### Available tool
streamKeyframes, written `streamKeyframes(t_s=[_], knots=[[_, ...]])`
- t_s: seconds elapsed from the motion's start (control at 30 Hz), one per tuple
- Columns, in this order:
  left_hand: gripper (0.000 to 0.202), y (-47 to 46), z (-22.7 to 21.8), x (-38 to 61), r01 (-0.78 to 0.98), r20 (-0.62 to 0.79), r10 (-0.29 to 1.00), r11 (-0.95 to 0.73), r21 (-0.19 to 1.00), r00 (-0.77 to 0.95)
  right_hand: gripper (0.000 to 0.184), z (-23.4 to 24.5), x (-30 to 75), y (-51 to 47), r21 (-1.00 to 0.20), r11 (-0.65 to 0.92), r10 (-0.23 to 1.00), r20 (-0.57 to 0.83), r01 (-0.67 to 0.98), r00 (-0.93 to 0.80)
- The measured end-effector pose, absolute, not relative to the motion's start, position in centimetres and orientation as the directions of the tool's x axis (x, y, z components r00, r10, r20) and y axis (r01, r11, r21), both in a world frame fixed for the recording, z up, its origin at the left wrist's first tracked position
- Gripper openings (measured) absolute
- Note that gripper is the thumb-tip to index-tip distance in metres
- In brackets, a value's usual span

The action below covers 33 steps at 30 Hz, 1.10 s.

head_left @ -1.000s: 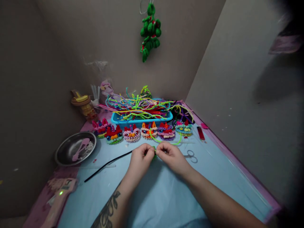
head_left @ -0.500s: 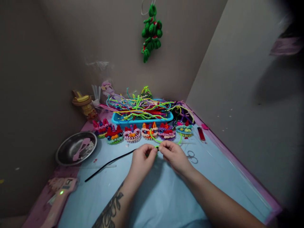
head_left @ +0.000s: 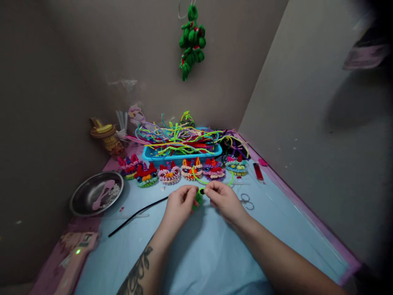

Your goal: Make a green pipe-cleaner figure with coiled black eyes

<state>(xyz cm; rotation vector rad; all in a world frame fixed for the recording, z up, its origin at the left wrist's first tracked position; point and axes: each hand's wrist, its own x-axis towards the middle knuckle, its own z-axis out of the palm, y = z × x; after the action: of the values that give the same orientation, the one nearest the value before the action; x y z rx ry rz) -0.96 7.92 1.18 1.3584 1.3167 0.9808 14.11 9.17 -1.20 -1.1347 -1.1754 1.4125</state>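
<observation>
My left hand is closed, thumb and forefinger together, on a black pipe cleaner that trails out to the lower left. Close beside it, my right hand pinches the black tip of the work, just right of a small bright green coiled piece. That green piece is partly hidden by my left fingers. A thin lime-green pipe cleaner curves up from between the hands and loops over to the right. Beyond lies a row of several colourful animal-head figures in twisted fuzzy stems.
A blue tray heaped with coloured pipe cleaners stands at the back. Scissors and a red lighter lie to the right. On the left are a metal bowl with a pink scoop, and a pink glue gun-like device with a green light.
My hands have parted slightly, the left shifting a little left, so more of the green piece and the black tip shows. The whole view has shifted slightly.
</observation>
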Motion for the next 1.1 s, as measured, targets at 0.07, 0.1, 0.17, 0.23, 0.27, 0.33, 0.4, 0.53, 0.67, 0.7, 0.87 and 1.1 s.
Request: streamKeyframes(t_s=[0.07,0.1,0.17,0.23,0.27,0.33,0.4,0.53,0.67,0.7,0.87,1.1], knots=[[0.034,8.0,1.2,-1.0,0.182,-0.08,0.993,0.062,0.981,0.092,0.023,-1.1,14.1,9.2,-0.987,-0.111,0.988,-0.096,-0.117,-0.123],[0.033,8.0,1.1,-1.0,0.178,-0.073,0.993,0.055,0.983,0.095,0.024,-1.1,14.1,9.2,-0.985,-0.116,0.987,-0.101,-0.127,-0.122],[0.031,8.0,1.0,-1.0,0.179,-0.053,0.993,0.034,0.983,0.103,0.025,-1.1,14.1,9.3,-0.983,-0.12,0.987,-0.103,-0.14,-0.125],[0.029,7.9,0.9,-0.9,0.188,-0.035,0.994,0.015,0.982,0.105,0.025,-1.2,14.0,9.3,-0.986,-0.109,0.987,-0.092,-0.129,-0.131],[0.028,7.9,0.8,-0.9,0.194,-0.03,0.994,0.009,0.981,0.106,0.024,-1.2,14.0,9.3,-0.989,-0.094,0.988,-0.078,-0.111,-0.137],[0.026,7.8,0.7,-0.8,0.199,-0.024,0.993,0.001,0.98,0.113,0.023,-1.3,13.9,9.3,-0.997,-0.053,0.988,-0.043,-0.058,-0.151],[0.025,7.7,0.6,-0.8,0.197,-0.02,0.993,-0.004,0.98,0.116,0.021,-1.3,13.9,9.2,-1.0,-0.011,0.985,-0.01,-0.004,-0.172],[0.023,6.9,1.1,-1.1,0.155,-0.026,0.996,0.012,0.988,0.086,0.021,-0.6,13.7,8.9,-0.999,0.02,0.975,0.013,0.03,-0.224],[0.022,4.6,2.0,-1.9,0.103,0.01,1.0,-0.008,0.995,-0.024,0.023,0.8,13.0,7.8,-1.0,0.019,0.948,0.011,0.023,-0.318],[0.021,3.8,2.1,-2.2,0.105,0.029,0.998,-0.022,0.994,-0.062,0.022,1.1,12.8,7.4,-0.999,0.027,0.941,0.015,0.029,-0.339],[0.022,-0.5,1.9,-3.3,0.097,0.043,0.979,-0.024,0.995,-0.199,0.014,2.3,11.4,4.9,-0.983,0.129,0.891,0.057,0.131,-0.451],[0.023,-5.1,0.7,-5.3,0.028,0.048,0.94,-0.041,0.999,-0.337,0.01,2.5,8.4,2.0,-0.976,0.164,0.834,0.06,0.142,-0.548]])
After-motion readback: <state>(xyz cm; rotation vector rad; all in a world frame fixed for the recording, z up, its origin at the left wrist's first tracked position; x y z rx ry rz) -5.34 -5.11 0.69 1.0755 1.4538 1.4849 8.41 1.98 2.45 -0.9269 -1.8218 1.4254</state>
